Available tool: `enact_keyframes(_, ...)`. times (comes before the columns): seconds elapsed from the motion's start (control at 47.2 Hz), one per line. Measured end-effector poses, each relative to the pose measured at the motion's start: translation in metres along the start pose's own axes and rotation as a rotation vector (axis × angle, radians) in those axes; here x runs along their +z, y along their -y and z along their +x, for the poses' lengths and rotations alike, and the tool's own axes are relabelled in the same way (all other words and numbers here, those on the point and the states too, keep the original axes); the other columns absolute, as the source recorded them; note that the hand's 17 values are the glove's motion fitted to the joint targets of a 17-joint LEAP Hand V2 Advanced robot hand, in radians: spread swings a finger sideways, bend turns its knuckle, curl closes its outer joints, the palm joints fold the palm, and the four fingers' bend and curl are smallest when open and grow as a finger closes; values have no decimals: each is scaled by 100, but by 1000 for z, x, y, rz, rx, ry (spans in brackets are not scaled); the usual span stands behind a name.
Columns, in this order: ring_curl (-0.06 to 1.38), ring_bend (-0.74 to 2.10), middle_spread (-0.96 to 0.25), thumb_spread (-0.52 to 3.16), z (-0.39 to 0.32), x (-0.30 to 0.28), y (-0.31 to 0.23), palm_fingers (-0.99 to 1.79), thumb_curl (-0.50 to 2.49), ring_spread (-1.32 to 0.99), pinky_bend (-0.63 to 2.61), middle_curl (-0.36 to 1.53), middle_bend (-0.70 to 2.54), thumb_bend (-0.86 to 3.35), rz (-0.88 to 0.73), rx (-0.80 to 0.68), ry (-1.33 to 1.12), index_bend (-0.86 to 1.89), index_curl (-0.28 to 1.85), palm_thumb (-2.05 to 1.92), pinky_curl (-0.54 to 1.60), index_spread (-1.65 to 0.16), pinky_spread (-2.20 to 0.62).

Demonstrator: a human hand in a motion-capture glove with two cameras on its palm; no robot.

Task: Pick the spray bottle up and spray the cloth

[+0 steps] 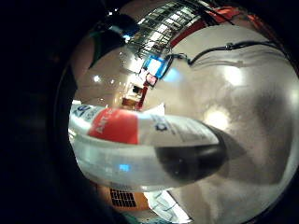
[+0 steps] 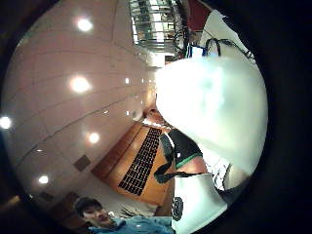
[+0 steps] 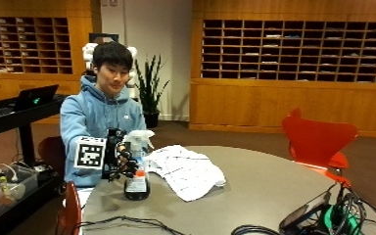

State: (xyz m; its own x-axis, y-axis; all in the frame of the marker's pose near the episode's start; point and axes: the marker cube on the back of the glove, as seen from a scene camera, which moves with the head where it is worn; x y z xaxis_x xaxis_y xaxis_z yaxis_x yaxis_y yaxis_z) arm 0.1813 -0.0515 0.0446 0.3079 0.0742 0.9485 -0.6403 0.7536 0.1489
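In the outside view a clear spray bottle (image 3: 137,178) with a white spray head, a red-and-white label and dark liquid at its bottom stands upright near the left edge of the round grey table (image 3: 266,181). My gloved right hand (image 3: 119,160) grips its upper part just under the spray head. Whether its base touches the table I cannot tell. A white checked cloth (image 3: 185,170) lies crumpled on the table just right of the bottle. The bottle (image 1: 154,144) fills the little finger side palm view. Its white spray head (image 2: 209,107) is close in the thumb side view.
Black cables (image 3: 126,223) run along the table's near edge, and more cables and devices (image 3: 318,215) sit at its right. A red chair (image 3: 316,139) stands behind the table on the right. A black cart (image 3: 18,115) is at the left.
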Motion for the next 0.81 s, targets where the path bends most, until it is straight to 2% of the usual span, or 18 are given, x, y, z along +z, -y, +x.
enact_keyframes(0.297,33,61,-5,89,-7,4,11,66,39,-6,44,38,35,-2,86,98,-44,16,20,81,32,-24,15)
enact_keyframes(0.381,33,61,-9,88,-7,8,12,85,40,-10,38,37,31,-1,104,106,-63,23,25,86,30,-26,10)
enact_keyframes(0.466,34,62,-14,84,-9,13,16,115,43,-16,38,39,35,1,103,112,-81,17,26,95,31,-26,0)
enact_keyframes(0.53,36,61,-16,76,-10,17,18,124,46,-18,40,41,37,0,118,88,-93,17,29,97,33,-26,-7)
enact_keyframes(0.678,37,55,-18,56,-12,21,24,130,53,-21,36,46,48,-2,85,61,-94,21,35,100,34,-25,-15)
enact_keyframes(0.805,39,54,-18,45,-17,20,22,132,58,-21,34,47,52,-2,-12,6,-145,23,39,102,34,-24,-19)
